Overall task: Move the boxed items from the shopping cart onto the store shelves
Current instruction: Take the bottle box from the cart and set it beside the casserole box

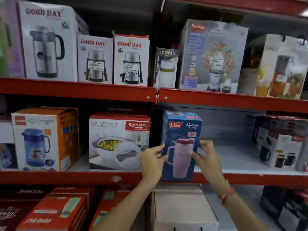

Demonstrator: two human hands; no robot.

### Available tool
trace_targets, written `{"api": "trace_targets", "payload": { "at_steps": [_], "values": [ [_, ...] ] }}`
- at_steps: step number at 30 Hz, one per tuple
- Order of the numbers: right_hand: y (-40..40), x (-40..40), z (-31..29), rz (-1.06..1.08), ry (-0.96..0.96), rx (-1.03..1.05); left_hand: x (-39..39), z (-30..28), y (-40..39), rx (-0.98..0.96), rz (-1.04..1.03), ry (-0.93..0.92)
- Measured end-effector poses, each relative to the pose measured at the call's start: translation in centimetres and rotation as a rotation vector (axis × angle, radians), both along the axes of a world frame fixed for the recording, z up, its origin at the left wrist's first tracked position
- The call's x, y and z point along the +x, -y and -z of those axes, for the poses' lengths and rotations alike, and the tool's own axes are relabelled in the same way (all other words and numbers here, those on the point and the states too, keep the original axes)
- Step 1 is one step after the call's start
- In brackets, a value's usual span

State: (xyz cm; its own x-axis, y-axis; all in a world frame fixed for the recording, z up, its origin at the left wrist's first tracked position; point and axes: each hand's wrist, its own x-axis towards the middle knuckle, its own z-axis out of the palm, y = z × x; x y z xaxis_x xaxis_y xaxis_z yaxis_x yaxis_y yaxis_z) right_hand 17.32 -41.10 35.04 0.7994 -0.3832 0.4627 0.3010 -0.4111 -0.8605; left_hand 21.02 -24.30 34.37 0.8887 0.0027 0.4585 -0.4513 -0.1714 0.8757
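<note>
Blue box (180,130) (upright) between both grips

The blue box's (180,130) lower corner sat behind the left hand (152,161) — whether its base touched the shelf lip (250,178) stayed unclear; price stickers (130,68) were too blurred to read.

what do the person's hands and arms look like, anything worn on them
Both forearms are bare, with no sleeves in view and no gloves. The right hand has a thin red-orange thread band tied around its wrist. The left hand and its wrist carry nothing. No rings or watch can be made out.
</note>
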Motion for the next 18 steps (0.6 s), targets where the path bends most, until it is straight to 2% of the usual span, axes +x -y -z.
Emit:
{"api": "trace_targets", "payload": {
  "at_steps": [3, 8, 18],
  "values": [
    [0.6, 2.0, 0.6, -0.014, 0.037, 0.012, 1.4, 0.2, 0.4, 0.002, 0.019, 0.007],
    [1.3, 4.2, 0.8, 0.05, 0.047, -0.095, 3.2, -0.2, 0.6, 0.0, 0.062, -0.002],
    [1.5, 6.1, 2.0, 0.09, -0.026, -0.092, 5.3, 1.1, 1.4, 0.042, 0.014, -0.004]
  ]
}}
